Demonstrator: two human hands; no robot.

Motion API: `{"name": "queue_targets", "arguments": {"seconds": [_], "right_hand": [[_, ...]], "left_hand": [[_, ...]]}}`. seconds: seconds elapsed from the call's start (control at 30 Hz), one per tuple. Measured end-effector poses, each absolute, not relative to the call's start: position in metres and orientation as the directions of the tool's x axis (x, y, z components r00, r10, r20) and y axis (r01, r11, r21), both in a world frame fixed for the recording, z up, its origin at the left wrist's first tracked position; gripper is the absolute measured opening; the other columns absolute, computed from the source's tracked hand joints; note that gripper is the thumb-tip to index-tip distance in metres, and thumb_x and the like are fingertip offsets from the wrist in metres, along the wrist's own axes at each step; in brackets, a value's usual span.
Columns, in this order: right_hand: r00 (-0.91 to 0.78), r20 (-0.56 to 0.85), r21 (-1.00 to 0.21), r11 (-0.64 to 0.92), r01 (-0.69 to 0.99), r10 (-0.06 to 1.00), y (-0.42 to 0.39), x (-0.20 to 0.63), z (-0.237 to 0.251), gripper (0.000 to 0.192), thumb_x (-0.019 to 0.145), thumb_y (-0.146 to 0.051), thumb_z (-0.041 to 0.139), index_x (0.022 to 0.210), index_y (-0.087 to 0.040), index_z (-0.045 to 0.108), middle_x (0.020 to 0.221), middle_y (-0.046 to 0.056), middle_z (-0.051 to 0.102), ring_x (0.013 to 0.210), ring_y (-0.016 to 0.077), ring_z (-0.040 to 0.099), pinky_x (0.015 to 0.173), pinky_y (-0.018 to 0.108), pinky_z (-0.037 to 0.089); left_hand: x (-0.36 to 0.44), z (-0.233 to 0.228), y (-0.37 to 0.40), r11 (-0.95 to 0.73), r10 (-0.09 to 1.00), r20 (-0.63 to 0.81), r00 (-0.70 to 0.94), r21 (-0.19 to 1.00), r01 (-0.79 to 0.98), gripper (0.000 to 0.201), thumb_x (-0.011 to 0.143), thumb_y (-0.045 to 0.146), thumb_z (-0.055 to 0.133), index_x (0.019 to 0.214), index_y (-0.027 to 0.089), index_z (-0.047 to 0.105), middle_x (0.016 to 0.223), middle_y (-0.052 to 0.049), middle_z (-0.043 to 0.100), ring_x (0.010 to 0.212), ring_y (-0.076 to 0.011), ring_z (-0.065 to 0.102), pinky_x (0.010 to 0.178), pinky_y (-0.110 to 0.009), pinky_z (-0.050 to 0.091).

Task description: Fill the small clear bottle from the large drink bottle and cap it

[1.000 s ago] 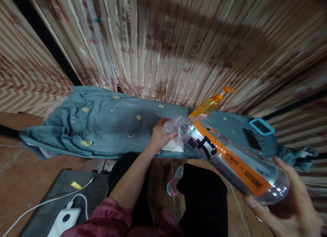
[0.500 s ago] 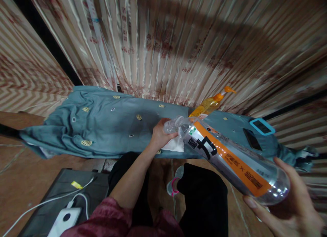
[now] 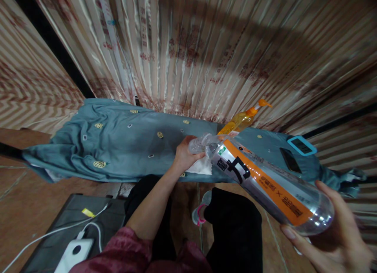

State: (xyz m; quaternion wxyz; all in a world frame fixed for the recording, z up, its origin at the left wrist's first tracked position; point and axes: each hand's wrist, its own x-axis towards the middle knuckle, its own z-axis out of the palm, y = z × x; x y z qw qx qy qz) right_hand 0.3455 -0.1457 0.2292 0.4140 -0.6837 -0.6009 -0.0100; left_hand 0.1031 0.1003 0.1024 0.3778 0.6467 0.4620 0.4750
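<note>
A: Where is the clear bottle held, and how does it lie?

B: It is carried tilted above the tabletop, its long axis running from the neck at ten o'clock down to the base at four o'clock.

A: Which hand is nearer the neck?

B: The left hand; its fingers are clenched on the neck, with a white cloth pressed beneath. The base is cupped by the right hand, fingers wrapped loosely about it. An orange pump bottle stands just behind, at twelve o'clock.
</note>
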Motion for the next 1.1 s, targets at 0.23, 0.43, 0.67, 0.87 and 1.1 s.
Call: {"name": "queue_targets", "arguments": {"seconds": [0.23, 0.43, 0.67, 0.87, 1.1], "right_hand": [[0.151, 0.499, -0.442, 0.100, 0.891, 0.854, -0.146, 0.357, 0.229, 0.101, 0.081, -0.041, 0.092, 0.169, -0.037, 0.044, 0.154, 0.004, 0.063, 0.126, 0.0269, 0.069, 0.099, 0.034, 0.065], [0.117, 0.506, -0.447, 0.144, 0.883, 0.855, -0.147, 0.361, 0.230, 0.101, 0.081, -0.039, 0.092, 0.170, -0.041, 0.042, 0.153, 0.001, 0.063, 0.125, 0.0237, 0.069, 0.096, 0.030, 0.065], [0.158, 0.495, -0.483, 0.120, 0.868, 0.854, -0.146, 0.360, 0.228, 0.104, 0.079, -0.039, 0.093, 0.170, -0.036, 0.043, 0.154, 0.003, 0.064, 0.128, 0.0245, 0.069, 0.099, 0.030, 0.065], [0.182, 0.494, -0.480, 0.093, 0.872, 0.850, -0.147, 0.359, 0.226, 0.104, 0.078, -0.041, 0.094, 0.169, -0.035, 0.045, 0.155, 0.005, 0.064, 0.130, 0.0272, 0.069, 0.104, 0.036, 0.064], [0.276, 0.530, -0.562, 0.088, 0.823, 0.802, -0.144, 0.341, 0.230, 0.094, 0.079, -0.043, 0.092, 0.164, -0.040, 0.052, 0.149, 0.000, 0.068, 0.125, 0.0216, 0.068, 0.101, 0.027, 0.062]], "left_hand": [[0.103, 0.104, 0.099, -0.284, 0.957, 0.262, 0.122, 0.928, 0.240, 0.056, 0.065, 0.027, 0.098, 0.113, 0.021, 0.070, 0.114, -0.008, 0.083, 0.105, -0.0297, 0.081, 0.097, -0.043, 0.065], [0.104, 0.103, 0.100, -0.285, 0.957, 0.261, 0.127, 0.928, 0.242, 0.058, 0.064, 0.023, 0.098, 0.115, 0.020, 0.070, 0.114, -0.009, 0.083, 0.108, -0.0306, 0.081, 0.098, -0.044, 0.065], [0.104, 0.101, 0.100, -0.298, 0.954, 0.276, 0.120, 0.920, 0.253, 0.059, 0.064, 0.026, 0.099, 0.114, 0.021, 0.070, 0.115, -0.006, 0.083, 0.108, -0.0292, 0.081, 0.099, -0.040, 0.064], [0.103, 0.101, 0.101, -0.303, 0.952, 0.278, 0.128, 0.919, 0.254, 0.057, 0.064, 0.023, 0.097, 0.114, 0.020, 0.070, 0.112, -0.006, 0.082, 0.105, -0.0287, 0.081, 0.095, -0.039, 0.064], [0.103, 0.102, 0.100, -0.281, 0.958, 0.258, 0.123, 0.930, 0.238, 0.059, 0.062, 0.024, 0.099, 0.114, 0.022, 0.070, 0.113, -0.006, 0.083, 0.106, -0.0295, 0.081, 0.096, -0.040, 0.065]]}}
